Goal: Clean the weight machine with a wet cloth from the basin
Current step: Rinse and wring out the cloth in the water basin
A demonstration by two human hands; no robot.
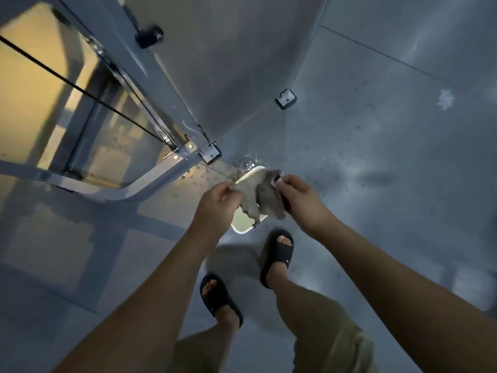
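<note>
A white basin sits on the grey floor, just beside the corner foot of the weight machine, with water drops spattered beyond its far rim. Its inside shows pale green; how full it is cannot be told. Above it hangs a crumpled grey cloth, stretched between both hands. The left hand has its grip closed on the cloth's left end, the right hand pinches the right end, both arms reaching down and forward.
</note>
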